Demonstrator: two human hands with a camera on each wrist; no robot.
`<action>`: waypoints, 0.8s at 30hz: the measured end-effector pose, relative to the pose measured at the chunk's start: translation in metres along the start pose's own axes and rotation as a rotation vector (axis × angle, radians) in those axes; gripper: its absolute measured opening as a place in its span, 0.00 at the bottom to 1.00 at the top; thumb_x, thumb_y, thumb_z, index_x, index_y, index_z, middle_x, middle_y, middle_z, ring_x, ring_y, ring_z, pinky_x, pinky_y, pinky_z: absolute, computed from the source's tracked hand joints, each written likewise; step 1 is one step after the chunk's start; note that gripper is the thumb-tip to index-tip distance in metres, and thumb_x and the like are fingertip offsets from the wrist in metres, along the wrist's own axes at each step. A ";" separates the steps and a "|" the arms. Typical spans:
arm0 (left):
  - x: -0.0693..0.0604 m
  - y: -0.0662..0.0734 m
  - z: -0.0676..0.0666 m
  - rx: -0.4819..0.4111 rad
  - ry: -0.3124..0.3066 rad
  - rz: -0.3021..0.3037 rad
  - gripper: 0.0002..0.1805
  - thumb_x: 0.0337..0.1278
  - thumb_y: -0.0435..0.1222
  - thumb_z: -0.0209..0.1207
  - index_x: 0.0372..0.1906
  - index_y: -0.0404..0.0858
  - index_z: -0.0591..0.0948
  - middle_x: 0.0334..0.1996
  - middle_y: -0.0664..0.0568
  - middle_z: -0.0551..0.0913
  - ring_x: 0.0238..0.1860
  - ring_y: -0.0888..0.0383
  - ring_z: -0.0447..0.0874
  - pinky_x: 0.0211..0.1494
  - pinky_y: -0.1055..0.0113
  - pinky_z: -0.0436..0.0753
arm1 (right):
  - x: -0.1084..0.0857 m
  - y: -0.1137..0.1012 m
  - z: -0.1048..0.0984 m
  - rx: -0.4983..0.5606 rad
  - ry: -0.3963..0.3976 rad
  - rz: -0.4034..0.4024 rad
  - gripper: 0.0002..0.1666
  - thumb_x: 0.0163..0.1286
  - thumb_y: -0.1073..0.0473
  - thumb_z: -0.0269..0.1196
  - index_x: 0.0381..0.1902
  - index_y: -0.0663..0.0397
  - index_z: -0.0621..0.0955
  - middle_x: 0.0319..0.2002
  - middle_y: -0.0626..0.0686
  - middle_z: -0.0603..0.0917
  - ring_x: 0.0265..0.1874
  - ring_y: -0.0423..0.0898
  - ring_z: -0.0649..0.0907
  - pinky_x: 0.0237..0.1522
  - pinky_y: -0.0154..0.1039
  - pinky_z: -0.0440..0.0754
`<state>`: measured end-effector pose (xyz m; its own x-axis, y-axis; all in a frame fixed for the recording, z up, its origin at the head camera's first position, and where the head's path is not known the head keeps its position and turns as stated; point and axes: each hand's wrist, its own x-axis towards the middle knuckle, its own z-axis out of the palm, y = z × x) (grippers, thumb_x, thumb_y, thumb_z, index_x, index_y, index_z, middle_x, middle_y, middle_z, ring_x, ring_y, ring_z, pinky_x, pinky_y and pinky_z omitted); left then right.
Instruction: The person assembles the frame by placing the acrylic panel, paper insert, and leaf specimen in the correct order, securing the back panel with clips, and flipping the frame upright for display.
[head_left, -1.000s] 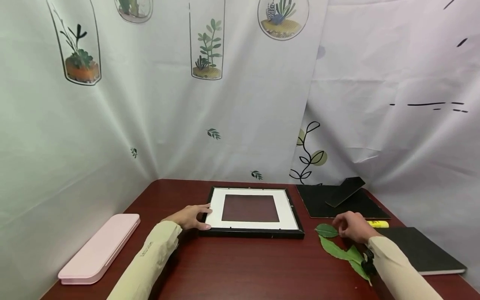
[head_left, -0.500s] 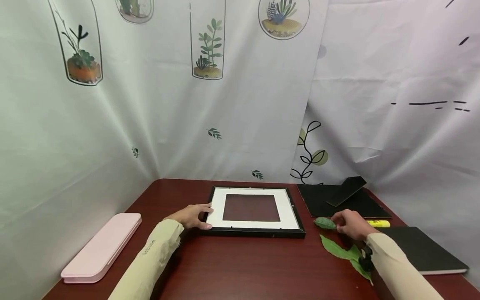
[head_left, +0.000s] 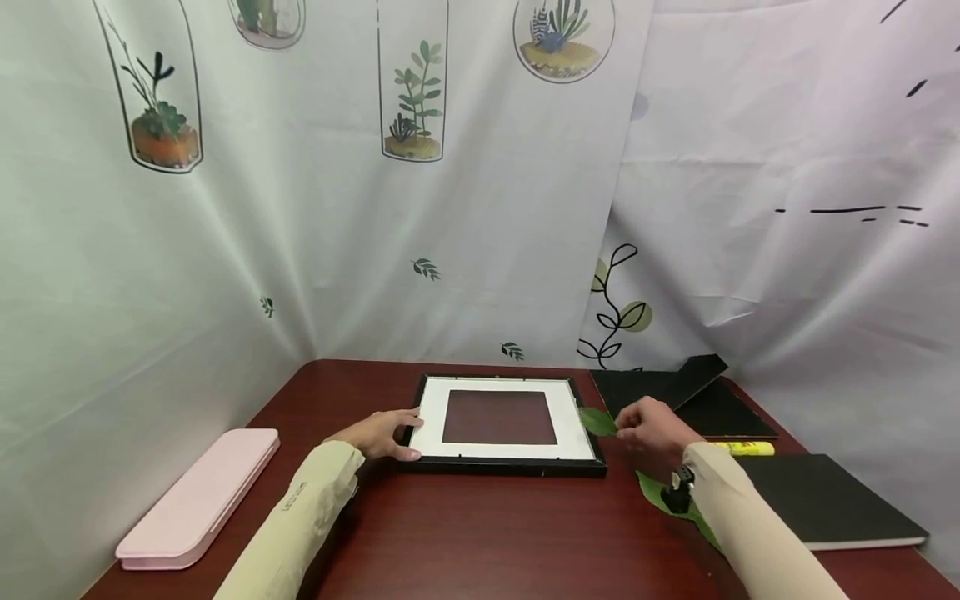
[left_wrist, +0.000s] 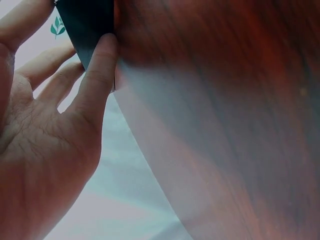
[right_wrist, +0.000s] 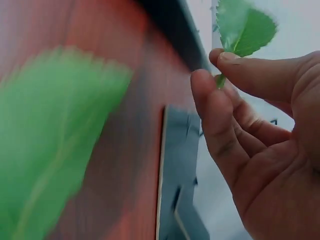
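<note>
A black picture frame (head_left: 510, 468) with a white mat lies flat on the dark red table. My left hand (head_left: 378, 433) rests at its left edge, fingers mostly straight; in the left wrist view the hand (left_wrist: 55, 125) touches the black border (left_wrist: 90, 30). Between thumb and fingertips, my right hand (head_left: 654, 427) pinches a green leaf (head_left: 597, 421) by its stem, beside the frame's right side. The right wrist view shows this leaf (right_wrist: 242, 27) above the pinching hand (right_wrist: 265, 135). More green leaves (head_left: 652, 492) lie on the table, partly hidden by the right wrist.
A black backing board (head_left: 633, 392) with a raised stand leg lies at the back right. Beside the right forearm are a yellow tube-like object (head_left: 750, 448) and a black-covered book (head_left: 832, 500). A pink case (head_left: 198, 500) lies at the left. A printed cloth (head_left: 487, 233) hangs behind.
My right hand has lifted one leaf off the table and carried it leftward to the frame's right edge. The left hand stays at the frame's left edge.
</note>
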<state>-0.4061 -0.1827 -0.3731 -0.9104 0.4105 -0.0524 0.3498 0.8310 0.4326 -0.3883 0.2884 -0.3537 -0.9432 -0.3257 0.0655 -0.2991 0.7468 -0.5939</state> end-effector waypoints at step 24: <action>0.000 -0.004 0.003 -0.015 0.024 -0.040 0.35 0.49 0.42 0.75 0.65 0.43 0.79 0.76 0.47 0.67 0.75 0.39 0.64 0.70 0.43 0.72 | 0.077 -0.076 0.087 0.059 0.360 0.034 0.10 0.55 0.71 0.70 0.22 0.50 0.90 0.26 0.50 0.89 0.21 0.43 0.83 0.24 0.34 0.76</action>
<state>-0.4070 -0.1852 -0.3779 -0.9285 0.3682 -0.0482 0.3102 0.8405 0.4443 -0.4253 0.1562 -0.3732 -0.9461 -0.0680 0.3166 -0.2674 0.7154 -0.6455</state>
